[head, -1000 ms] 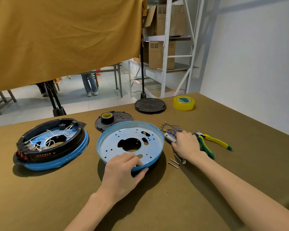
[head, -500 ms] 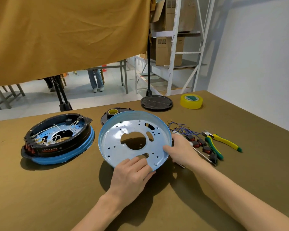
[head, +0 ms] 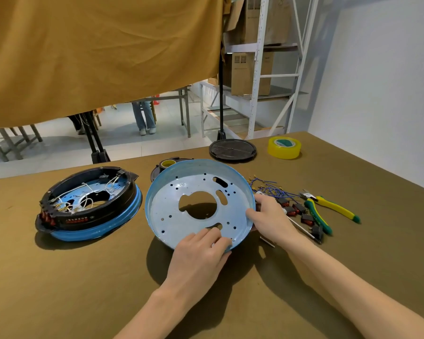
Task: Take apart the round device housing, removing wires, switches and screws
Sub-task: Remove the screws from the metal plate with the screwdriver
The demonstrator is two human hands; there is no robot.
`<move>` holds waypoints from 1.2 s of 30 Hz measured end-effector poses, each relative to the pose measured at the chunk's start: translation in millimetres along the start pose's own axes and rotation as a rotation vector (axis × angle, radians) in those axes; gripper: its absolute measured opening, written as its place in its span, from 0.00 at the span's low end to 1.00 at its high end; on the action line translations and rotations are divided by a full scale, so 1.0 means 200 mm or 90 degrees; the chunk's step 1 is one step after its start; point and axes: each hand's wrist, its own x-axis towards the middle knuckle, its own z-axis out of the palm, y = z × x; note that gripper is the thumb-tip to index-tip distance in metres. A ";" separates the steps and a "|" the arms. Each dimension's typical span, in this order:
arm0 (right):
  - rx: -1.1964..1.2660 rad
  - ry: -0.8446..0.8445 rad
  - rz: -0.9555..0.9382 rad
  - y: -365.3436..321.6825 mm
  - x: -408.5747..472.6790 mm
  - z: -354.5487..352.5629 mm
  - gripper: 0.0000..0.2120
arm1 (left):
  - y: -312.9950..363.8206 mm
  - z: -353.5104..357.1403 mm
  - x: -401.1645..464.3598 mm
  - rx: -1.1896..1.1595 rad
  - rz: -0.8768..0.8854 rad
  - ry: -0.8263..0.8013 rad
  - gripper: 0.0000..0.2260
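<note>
A bare blue round pan (head: pixel 171 211), pierced with holes, is tilted up off the table toward me. My left hand (head: pixel 201 258) grips its near rim, fingers inside. My right hand (head: pixel 269 218) holds the right rim with the thumb over the edge. To the left sits a second round housing (head: pixel 88 204), black ring on a blue base, with white wires and red switches inside. Removed blue wires (head: pixel 267 188), several red-and-black switches (head: pixel 301 212) and loose screws (head: pixel 267 241) lie on the right.
Yellow-and-green pliers (head: pixel 328 209) and a thin screwdriver (head: pixel 301 228) lie beside the switches. A black disc (head: pixel 233 150) and a yellow tape roll (head: pixel 284 147) sit at the far edge. A black part (head: pixel 167 165) lies behind the pan. Metal shelving stands beyond the table (head: pixel 83 289).
My right hand left the parts pile and took the pan's right rim. Both hands have lifted and tilted the pan off the table.
</note>
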 end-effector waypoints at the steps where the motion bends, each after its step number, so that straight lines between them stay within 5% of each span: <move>1: 0.006 0.000 -0.004 -0.01 0.00 0.00 0.10 | 0.00 0.00 0.00 0.000 -0.007 -0.007 0.14; 6: -0.017 -0.022 0.024 -0.04 0.03 -0.03 0.07 | -0.05 -0.04 0.02 -0.050 -0.034 -0.034 0.13; 11: -0.292 0.248 -0.032 0.05 0.13 -0.18 0.12 | -0.11 -0.08 0.04 -0.078 -0.046 -0.065 0.11; 16: -0.621 0.059 0.065 0.13 0.20 -0.21 0.16 | -0.13 -0.10 0.04 -0.109 -0.056 -0.089 0.13; 20: -0.682 0.029 0.050 0.14 0.18 -0.21 0.15 | -0.15 -0.14 0.06 -0.163 -0.041 -0.127 0.12; 23: -0.540 0.108 0.009 0.06 0.15 -0.24 0.14 | -0.18 -0.13 0.06 -0.176 -0.038 -0.148 0.14; 26: -0.231 0.225 -0.122 -0.13 0.12 -0.25 0.10 | -0.20 -0.11 0.08 -0.202 -0.067 -0.181 0.16; 32: 0.472 -0.005 -0.052 -0.45 0.11 -0.05 0.06 | -0.21 -0.10 0.07 -0.217 -0.108 -0.173 0.18; 36: 0.593 -0.052 -0.043 -0.48 0.09 0.13 0.16 | -0.20 -0.10 0.06 -0.217 -0.111 -0.171 0.20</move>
